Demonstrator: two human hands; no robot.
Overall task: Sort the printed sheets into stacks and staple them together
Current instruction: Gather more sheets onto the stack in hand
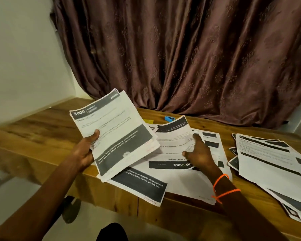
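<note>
Your left hand [84, 150] gripping a lifted sheaf of sheets [115, 134], thumb on top, your right hand [198, 153] pinching a curled sheet [174, 136] off the table's [42, 129] loose pile, grey-banded printouts

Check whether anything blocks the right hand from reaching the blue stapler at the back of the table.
The curled-up sheet that the right hand grips rises between it and the blue stapler. Loose sheets cover the table in between; nothing else visible.
</note>
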